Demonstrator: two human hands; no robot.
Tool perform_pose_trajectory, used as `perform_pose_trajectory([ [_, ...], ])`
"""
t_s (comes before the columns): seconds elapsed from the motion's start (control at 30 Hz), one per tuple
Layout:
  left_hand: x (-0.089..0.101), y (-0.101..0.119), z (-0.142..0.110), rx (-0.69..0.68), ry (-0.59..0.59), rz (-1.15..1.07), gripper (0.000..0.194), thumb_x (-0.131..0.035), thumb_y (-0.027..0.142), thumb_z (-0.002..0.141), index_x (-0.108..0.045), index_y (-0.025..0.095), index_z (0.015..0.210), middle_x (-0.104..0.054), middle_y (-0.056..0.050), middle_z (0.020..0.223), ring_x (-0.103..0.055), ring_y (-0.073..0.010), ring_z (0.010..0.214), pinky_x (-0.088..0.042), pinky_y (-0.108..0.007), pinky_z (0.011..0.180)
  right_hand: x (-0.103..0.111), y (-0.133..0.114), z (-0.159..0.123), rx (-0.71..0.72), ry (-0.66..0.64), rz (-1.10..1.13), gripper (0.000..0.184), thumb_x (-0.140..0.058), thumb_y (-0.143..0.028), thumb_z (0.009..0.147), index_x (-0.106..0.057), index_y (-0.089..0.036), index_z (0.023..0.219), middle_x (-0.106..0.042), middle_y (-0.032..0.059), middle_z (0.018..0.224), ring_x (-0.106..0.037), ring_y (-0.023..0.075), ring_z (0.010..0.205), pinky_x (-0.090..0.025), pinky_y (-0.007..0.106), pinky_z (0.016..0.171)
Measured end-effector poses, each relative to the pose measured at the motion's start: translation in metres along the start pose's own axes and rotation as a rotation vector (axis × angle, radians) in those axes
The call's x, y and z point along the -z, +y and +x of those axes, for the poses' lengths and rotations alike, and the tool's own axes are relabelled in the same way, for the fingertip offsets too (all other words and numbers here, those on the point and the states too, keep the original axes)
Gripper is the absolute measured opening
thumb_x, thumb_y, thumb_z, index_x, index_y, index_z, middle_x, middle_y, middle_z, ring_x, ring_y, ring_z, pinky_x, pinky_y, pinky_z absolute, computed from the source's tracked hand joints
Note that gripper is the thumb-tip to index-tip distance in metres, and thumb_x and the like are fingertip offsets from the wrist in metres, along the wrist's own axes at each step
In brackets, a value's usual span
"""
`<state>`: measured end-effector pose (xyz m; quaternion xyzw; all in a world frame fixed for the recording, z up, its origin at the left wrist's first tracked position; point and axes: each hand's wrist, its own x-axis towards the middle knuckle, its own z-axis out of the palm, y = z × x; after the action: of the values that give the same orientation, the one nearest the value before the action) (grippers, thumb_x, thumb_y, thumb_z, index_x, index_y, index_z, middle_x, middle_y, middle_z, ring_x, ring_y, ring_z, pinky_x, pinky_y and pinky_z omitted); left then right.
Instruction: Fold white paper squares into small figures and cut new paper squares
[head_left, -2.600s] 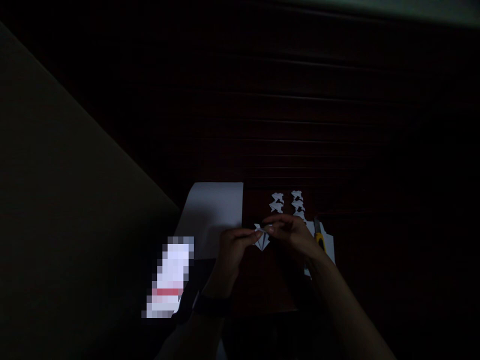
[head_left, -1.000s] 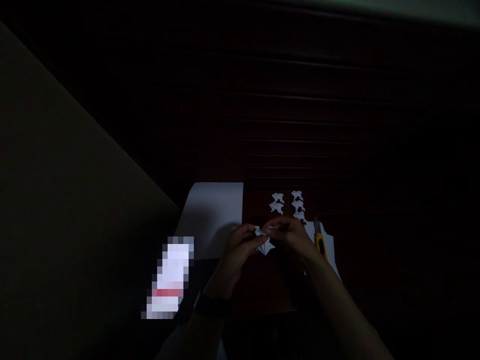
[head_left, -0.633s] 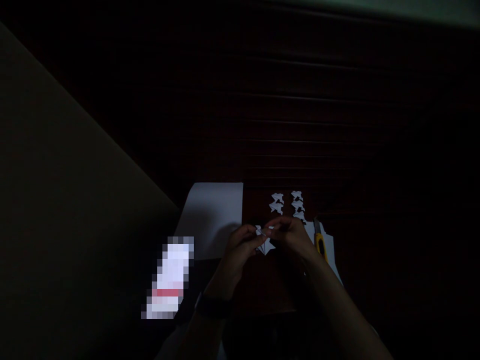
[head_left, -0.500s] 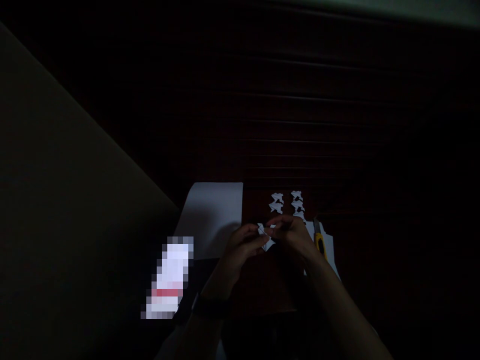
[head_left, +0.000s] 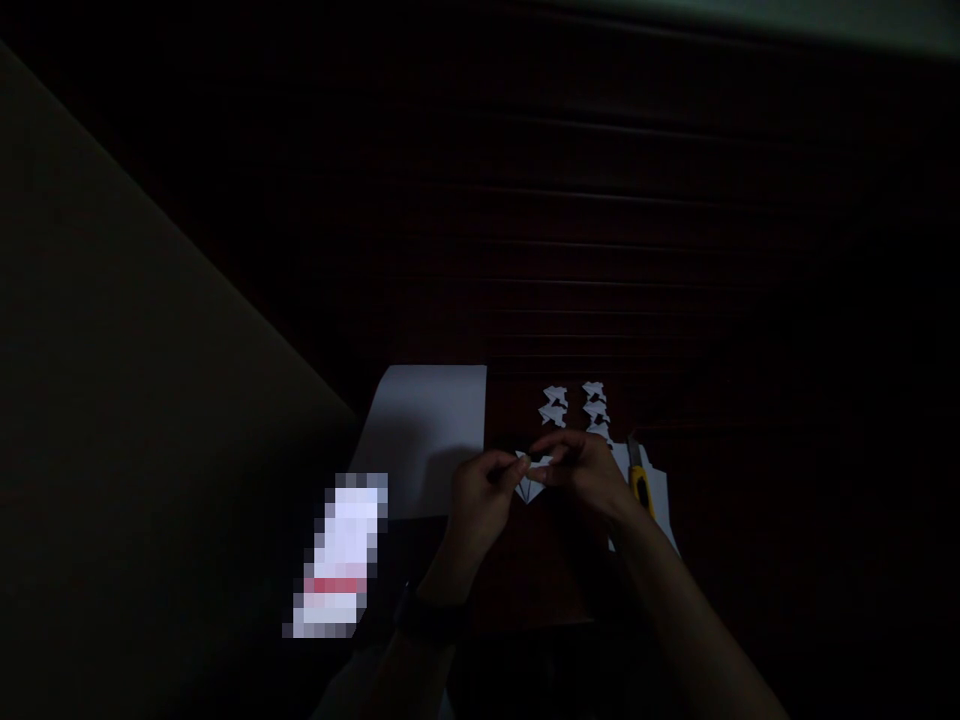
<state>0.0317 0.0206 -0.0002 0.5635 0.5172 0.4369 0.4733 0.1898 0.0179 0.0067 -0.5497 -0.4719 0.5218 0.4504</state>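
Since the earlier frame, the thumb of the left hand (head_left: 478,500) had been shifted up the small folded white paper piece (head_left: 528,491). A pixelated bright panel (head_left: 341,550) was seen near a large white paper sheet (head_left: 427,410). The paper piece was pinched by the left fingers and held by the right hand (head_left: 590,477), fingers narrow, over the dark reddish surface (head_left: 529,580). Small folded white paper figures (head_left: 553,413) were arranged beyond in two columns; a yellow-handled cutter (head_left: 640,482) was placed on white papers (head_left: 660,490).
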Motion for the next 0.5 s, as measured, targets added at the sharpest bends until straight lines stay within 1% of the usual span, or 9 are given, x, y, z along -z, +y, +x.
perform_pose_trajectory([
  [0.1,0.0005,-0.0015,-0.0004,0.008,-0.001,-0.03,0.018,-0.065,0.033,0.073,-0.068,0.016,0.066,-0.065,-0.001,0.063,-0.056,-0.0147,0.062,-0.04,-0.023,0.059,-0.001,0.0021,-0.0001,-0.026,-0.02,0.102,0.033,-0.081,-0.022,0.053,-0.07,-0.019,0.083,-0.047,-0.0068,0.057,-0.043,0.0075,0.048,-0.038,0.022,0.049],
  [0.17,0.0017,-0.0028,-0.0004,0.019,-0.007,-0.057,0.017,-0.066,0.032,0.072,-0.068,0.016,0.066,-0.064,-0.001,0.062,-0.055,-0.0141,0.061,-0.04,-0.023,0.058,-0.0012,0.0016,-0.0003,-0.04,-0.037,0.156,0.033,-0.082,-0.021,0.052,-0.07,-0.018,0.083,-0.047,-0.0074,0.055,-0.043,0.0073,0.047,-0.038,0.022,0.048],
  [0.33,0.0039,-0.0024,-0.0006,0.083,-0.02,-0.135,0.017,-0.069,0.032,0.07,-0.068,0.016,0.065,-0.061,0.0,0.059,-0.052,-0.0123,0.058,-0.039,-0.022,0.056,-0.0004,-0.0027,-0.0013,-0.039,-0.042,0.201,0.037,-0.082,-0.019,0.052,-0.07,-0.019,0.087,-0.054,-0.006,0.058,-0.047,0.008,0.05,-0.038,0.022,0.05],
  [0.4,0.0038,-0.0018,-0.0011,0.108,-0.024,-0.167,0.017,-0.07,0.032,0.069,-0.068,0.016,0.064,-0.06,0.001,0.058,-0.052,-0.0117,0.057,-0.039,-0.022,0.055,-0.0007,-0.0029,-0.0017,-0.042,-0.048,0.225,0.037,-0.082,-0.018,0.052,-0.07,-0.019,0.087,-0.054,-0.0066,0.057,-0.048,0.0079,0.049,-0.039,0.022,0.05],
  [0.5,0.0032,-0.0015,-0.0011,0.105,-0.003,-0.177,0.017,-0.071,0.031,0.068,-0.068,0.015,0.062,-0.062,0.0,0.058,-0.052,-0.0115,0.056,-0.039,-0.022,0.054,-0.0021,-0.0014,-0.0019,-0.063,-0.052,0.254,0.035,-0.081,-0.017,0.054,-0.069,-0.018,0.086,-0.051,-0.0075,0.052,-0.045,0.0073,0.046,-0.037,0.022,0.048],
])
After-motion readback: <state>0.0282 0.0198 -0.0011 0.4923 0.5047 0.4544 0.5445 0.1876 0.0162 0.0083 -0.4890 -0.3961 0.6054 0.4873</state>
